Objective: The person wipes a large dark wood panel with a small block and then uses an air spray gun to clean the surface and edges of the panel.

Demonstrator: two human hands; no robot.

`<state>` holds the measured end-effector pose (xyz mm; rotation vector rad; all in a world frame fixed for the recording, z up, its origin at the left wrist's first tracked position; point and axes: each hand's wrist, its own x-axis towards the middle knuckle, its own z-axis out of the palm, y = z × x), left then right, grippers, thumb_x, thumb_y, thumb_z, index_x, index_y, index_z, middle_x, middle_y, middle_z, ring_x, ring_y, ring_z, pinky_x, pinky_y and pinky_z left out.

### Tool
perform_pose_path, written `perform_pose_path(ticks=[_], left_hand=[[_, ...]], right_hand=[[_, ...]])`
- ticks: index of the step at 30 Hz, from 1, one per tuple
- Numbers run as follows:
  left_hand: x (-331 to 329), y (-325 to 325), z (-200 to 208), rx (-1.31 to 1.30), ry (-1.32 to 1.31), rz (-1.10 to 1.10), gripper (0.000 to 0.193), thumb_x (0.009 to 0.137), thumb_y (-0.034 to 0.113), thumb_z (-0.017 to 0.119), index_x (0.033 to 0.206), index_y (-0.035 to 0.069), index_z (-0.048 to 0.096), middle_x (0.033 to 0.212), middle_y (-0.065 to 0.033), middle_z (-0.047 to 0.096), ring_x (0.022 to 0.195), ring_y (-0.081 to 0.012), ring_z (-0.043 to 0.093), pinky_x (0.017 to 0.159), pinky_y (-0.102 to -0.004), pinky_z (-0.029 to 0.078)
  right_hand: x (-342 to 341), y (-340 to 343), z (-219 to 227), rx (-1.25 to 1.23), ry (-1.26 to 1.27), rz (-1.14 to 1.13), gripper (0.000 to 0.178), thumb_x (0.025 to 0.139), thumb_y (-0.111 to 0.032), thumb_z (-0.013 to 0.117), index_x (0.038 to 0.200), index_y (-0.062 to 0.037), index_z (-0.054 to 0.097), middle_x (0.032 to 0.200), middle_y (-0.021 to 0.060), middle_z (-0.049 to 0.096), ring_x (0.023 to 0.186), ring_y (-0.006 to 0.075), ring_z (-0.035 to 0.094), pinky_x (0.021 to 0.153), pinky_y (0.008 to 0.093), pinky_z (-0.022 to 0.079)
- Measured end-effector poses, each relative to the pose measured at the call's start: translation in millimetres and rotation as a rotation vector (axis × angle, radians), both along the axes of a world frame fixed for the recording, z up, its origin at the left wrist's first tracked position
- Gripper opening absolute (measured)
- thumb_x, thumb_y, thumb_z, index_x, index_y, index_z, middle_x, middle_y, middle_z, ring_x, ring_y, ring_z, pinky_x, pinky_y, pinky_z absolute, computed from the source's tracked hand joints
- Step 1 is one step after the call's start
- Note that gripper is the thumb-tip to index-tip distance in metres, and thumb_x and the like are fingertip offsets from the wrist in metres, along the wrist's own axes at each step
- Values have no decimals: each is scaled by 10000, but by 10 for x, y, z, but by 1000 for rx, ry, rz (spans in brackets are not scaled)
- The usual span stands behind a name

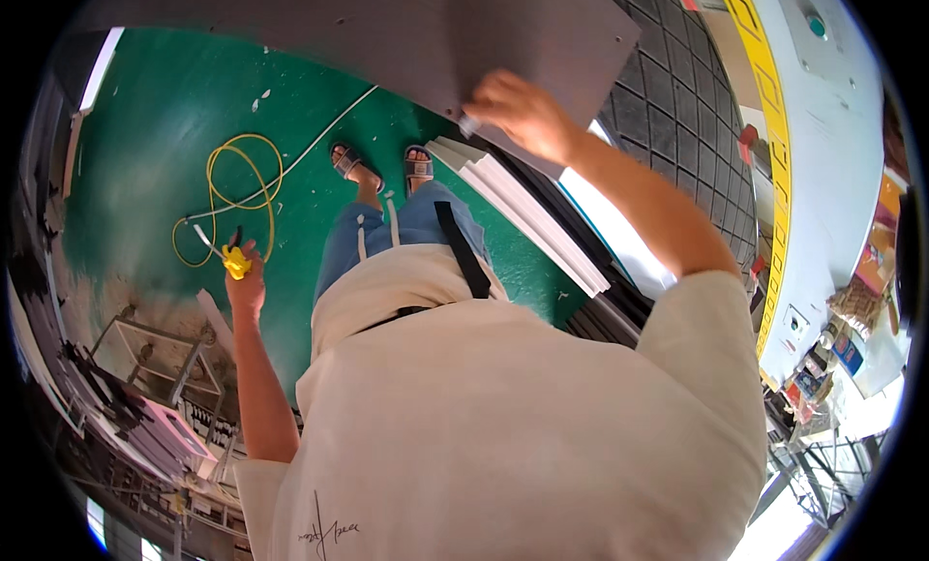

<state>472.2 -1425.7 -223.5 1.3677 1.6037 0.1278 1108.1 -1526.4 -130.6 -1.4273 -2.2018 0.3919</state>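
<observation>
Beige shirt (523,416) fills lower centre; at left, I see the left hand (249,282) grasping a yellow tool (235,262); upper centre, the blurred right hand (523,113), whose grip I cannot tell, overlaps a dark panel (387,33).

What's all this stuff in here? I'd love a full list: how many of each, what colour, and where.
Yellow item: one, mainly yellow, held at left
Panel: one, grey-brown, top centre
Floor: one, green, left and centre
Hose: one, yellow, looped at left
Cord: one, pale, beside the hose
Strips: several, white, right of centre
Tiled surface: one, black, upper right
Machine: one, pale blue, right
Button: one, green, on the machine
Frame: one, grey, lower left
Clutter: uncountable, mixed, far right
Sandals: two, dark, upper centre
Shorts: one pair, blue, centre
Shirt: one, beige, lower centre
Left hand: one, bare, left
Right hand: one, bare, over the panel
</observation>
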Motion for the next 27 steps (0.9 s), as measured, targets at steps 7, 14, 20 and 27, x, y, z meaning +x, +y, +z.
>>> perform_pose_path(ticks=[7,14,20,27], left_hand=[[987,-445,368,9,314,-360,615,914,91,595,1521,147,505,1354,-141,684,1201,-379,658,995,-440,526],[1845,-102,827,578,247,-758,686,866,22,552,1543,114,487,1423,-215,613,1264,-439,608,1020,-483,509],[2738,-67,1592,251,309,-623,466,984,215,655,1427,77,611,1233,-208,710,1122,-437,671,929,-457,539],[3274,-139,1888,304,343,-939,452,967,461,701,1200,76,742,1003,-188,745,977,-394,698,784,-472,536]], right_hand=[[575,-1274,-44,1,-1,-224,427,672,15,791,1092,-66,770,1053,90,679,1057,313,665,851,426,593],[1185,-588,-465,210,-193,-831,162,904,-159,691,981,-227,816,1025,-5,694,1019,257,634,873,460,481],[76,-1653,-192,66,4,-720,332,772,-17,790,1066,-170,802,1006,32,668,978,278,649,883,476,482],[24,-1645,-112,-70,161,-905,201,898,-62,741,1093,-95,782,1032,85,694,851,321,667,774,417,534]])
